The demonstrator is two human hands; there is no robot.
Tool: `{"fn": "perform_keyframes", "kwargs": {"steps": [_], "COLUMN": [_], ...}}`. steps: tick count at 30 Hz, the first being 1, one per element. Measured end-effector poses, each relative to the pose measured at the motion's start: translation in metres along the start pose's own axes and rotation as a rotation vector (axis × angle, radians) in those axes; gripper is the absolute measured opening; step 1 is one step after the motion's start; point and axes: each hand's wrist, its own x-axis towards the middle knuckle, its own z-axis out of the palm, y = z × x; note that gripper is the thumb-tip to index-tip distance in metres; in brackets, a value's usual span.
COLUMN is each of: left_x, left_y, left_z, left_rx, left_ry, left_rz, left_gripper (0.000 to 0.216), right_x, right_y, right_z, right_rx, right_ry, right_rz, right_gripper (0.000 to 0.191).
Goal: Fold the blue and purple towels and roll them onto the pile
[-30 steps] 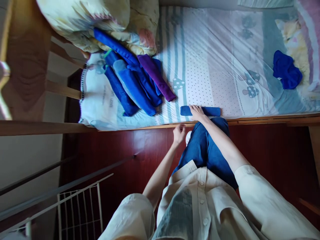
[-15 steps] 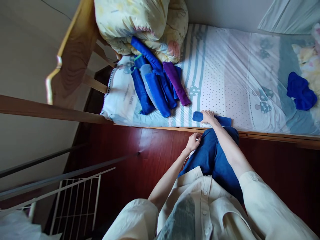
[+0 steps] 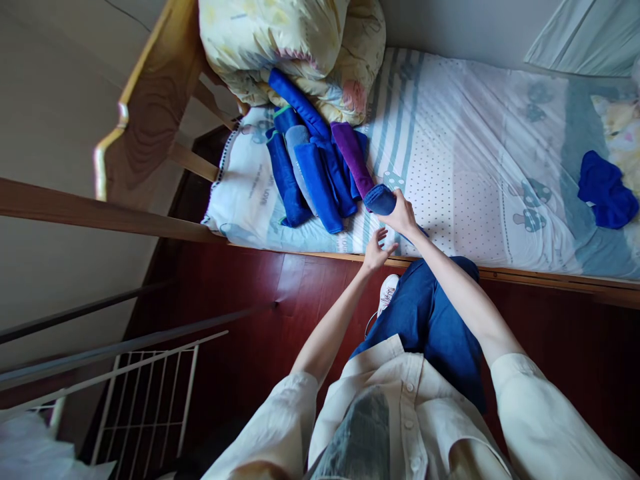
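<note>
In my right hand (image 3: pixel 401 215) is a dark blue rolled cloth (image 3: pixel 380 199), gripped around its middle and lifted above the bed's near edge. One rolled end points toward the pile; the other end is mostly hidden behind my hand and forearm. My left hand (image 3: pixel 379 253) is just below and to the left, fingers apart, holding nothing. Beyond the held roll lies a purple rolled cloth (image 3: pixel 351 152), partly covered by it from this angle. Several blue rolled cloths (image 3: pixel 319 190) and a grey-blue roll (image 3: pixel 296 137) lie side by side to the left.
The rolls rest on a patterned bed sheet (image 3: pixel 465 160). A bunched yellow quilt (image 3: pixel 270 33) sits behind them, by the wooden bed end (image 3: pixel 150 113). At the right lies a crumpled blue cloth (image 3: pixel 607 190). A white metal rack (image 3: pixel 145 400) stands at lower left.
My right hand has raised the blue roll off the bed edge and moved it slightly left, toward the purple roll. My left hand has risen from beside my knee and opened.
</note>
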Motion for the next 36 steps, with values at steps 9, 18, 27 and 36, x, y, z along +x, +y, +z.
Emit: {"fn": "perform_keyframes", "kwargs": {"steps": [9, 18, 27, 36], "left_x": [0.066, 0.077, 0.075, 0.076], "left_y": [0.025, 0.026, 0.021, 0.020], "left_z": [-0.047, -0.092, -0.093, -0.092], "left_rx": [0.012, 0.078, 0.089, 0.087], "left_ry": [0.187, 0.193, 0.203, 0.230], "left_rz": [0.175, 0.160, 0.144, 0.136], "left_gripper": [0.043, 0.036, 0.042, 0.042], "right_x": [0.022, 0.035, 0.031, 0.033], "right_y": [-0.065, -0.076, -0.066, -0.065], "right_z": [0.018, 0.038, 0.046, 0.047], "right_rx": [0.387, 0.337, 0.247, 0.213], "right_ry": [0.196, 0.126, 0.055, 0.020], "right_rz": [-0.085, -0.099, -0.118, -0.114], "right_gripper": [0.047, 0.051, 0.059, 0.065]}}
